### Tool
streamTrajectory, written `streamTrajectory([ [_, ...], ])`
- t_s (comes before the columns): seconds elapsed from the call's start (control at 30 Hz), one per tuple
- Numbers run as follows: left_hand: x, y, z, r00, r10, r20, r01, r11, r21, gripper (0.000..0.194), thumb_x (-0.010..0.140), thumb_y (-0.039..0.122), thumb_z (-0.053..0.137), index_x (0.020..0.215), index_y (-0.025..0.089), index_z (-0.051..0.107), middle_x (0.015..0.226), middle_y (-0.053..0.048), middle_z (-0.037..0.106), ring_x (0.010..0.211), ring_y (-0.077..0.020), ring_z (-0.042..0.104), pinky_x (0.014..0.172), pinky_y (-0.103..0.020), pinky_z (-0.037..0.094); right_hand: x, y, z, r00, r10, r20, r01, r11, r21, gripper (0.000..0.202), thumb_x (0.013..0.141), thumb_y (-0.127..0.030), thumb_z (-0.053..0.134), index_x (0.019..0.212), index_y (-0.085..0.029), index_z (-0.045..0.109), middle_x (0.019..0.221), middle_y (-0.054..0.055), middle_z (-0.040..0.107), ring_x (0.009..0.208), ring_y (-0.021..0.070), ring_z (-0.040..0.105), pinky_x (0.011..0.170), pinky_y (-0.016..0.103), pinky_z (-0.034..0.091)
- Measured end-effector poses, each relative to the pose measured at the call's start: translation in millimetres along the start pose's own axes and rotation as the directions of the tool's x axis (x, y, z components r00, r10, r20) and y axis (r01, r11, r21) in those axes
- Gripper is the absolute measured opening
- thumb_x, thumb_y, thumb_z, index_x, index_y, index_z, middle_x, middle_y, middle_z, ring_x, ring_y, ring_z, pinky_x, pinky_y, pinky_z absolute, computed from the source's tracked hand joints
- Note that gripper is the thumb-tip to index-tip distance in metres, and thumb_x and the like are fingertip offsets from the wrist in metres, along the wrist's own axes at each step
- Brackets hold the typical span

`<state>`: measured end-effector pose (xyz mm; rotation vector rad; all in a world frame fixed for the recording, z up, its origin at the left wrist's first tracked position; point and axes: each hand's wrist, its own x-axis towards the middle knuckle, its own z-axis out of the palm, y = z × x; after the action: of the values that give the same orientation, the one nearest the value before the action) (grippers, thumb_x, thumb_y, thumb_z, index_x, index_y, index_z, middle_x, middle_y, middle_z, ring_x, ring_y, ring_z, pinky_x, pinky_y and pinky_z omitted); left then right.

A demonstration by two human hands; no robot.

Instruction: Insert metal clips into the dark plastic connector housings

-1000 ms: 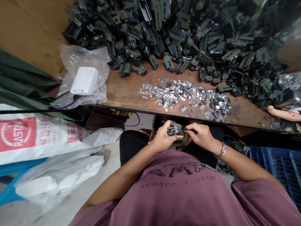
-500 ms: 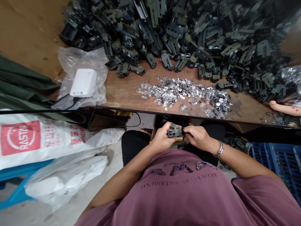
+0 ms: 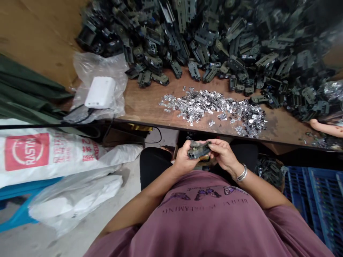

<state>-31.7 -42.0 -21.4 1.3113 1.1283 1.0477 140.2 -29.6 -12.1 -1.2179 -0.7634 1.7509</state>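
The dark part is in front of the person's belly, just past the near edge of the tabletop. It has just been turned, so more of its long top side shows now. The left grip is closed around its left end. The right grip has rolled over a bit, and its thumb and fingers now pinch the other end. This looks like careful finger work at that end. I cannot tell if a tiny bit is hidden in those fingers.

Now the counting. There is one dark part in the hands, held by two grips. One shiny bracelet is on the right wrist. On the tabletop is one heap of little silver bits, spread wide, with far too many to count. Behind it is one big pile of dark parts, also too many to count. To the left of the silver bits sits one white box on one clear bag. At the far right edge I see what looks like one finger of another person.

Lower down on the left is one big sack with a red label, and one thin white bag is below it. On the right are two blue crates, it seems, next to more dark parts.
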Motion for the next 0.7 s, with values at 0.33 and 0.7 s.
streamTrajectory([
  [0.33, 1, 18, -26.7, 0.881, -0.314, 0.355, 0.447, 0.797, -0.405, 0.058, 0.070, 0.051, 0.078, 0.114, 0.016, 0.062, 0.108, -0.013, 0.070, 0.089, -0.0228, 0.069, 0.067, -0.028, 0.054, 2, -4, -1, 0.916, -0.277, 0.291, 0.381, 0.827, -0.413, 0.038, 0.087, -0.041, 0.063, 0.118, -0.020, 0.060, 0.090, 0.003, 0.067, 0.075, 0.0133, 0.062, 0.067, 0.026, 0.052],
  [0.7, 18, 31, -9.4, 0.859, -0.430, 0.277, 0.493, 0.555, -0.670, 0.033, 0.069, 0.031, 0.071, 0.097, 0.017, 0.060, 0.087, -0.008, 0.070, 0.064, -0.0168, 0.064, 0.043, -0.023, 0.046, 98, -87, -7, 0.886, -0.390, 0.251, 0.102, -0.363, -0.926, 0.025, 0.095, -0.025, 0.048, 0.096, -0.012, 0.070, 0.097, 0.016, 0.070, 0.092, 0.0243, 0.065, 0.077, 0.031, 0.046],
])
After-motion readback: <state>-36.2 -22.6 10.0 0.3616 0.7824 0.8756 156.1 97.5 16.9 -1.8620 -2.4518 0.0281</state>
